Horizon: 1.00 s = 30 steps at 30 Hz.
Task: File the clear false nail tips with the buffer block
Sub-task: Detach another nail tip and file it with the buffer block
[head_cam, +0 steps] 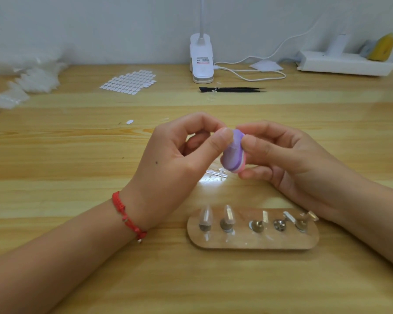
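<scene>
My right hand [279, 152] grips a small purple and pink buffer block [234, 160] above the middle of the table. My left hand [182, 155] pinches a clear false nail tip [236, 138] between thumb and forefinger and holds it against the block's purple face. Near the front stands an oval wooden holder [252, 242] with several small stands. Two clear nail tips [205, 215] [228, 215] sit on its two left stands. The other stands show only metal bases and clear stems.
Clear plastic sprue pieces [216, 174] lie under my hands. Farther back are black tweezers [232, 89], a sheet of adhesive tabs [128, 81], a white clip lamp [201, 58] with its cable, plastic bags [30, 80] at the left and a white power strip [345, 64] at the right.
</scene>
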Available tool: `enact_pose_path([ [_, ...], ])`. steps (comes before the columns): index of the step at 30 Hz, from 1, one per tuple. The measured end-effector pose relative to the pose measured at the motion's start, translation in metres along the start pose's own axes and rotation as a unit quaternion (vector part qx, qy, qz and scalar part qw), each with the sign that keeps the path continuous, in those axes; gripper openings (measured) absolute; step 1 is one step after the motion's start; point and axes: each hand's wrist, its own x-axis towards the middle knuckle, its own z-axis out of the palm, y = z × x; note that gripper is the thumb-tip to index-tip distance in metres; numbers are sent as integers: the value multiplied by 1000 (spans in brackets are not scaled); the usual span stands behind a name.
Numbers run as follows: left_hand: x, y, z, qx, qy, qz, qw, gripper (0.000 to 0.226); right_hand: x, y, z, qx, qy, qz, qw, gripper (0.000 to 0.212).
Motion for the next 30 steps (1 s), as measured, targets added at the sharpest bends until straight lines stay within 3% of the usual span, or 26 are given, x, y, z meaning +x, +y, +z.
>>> enact_pose_path([
  [14, 2, -3, -1, 13, 11, 11, 1000, 14, 0, -1, 0, -10, -24, 13, 1000, 16],
  [30, 0, 1, 0, 5, -2, 10, 1000, 14, 0, 0, -1, 10, 7, 3, 1000, 16],
])
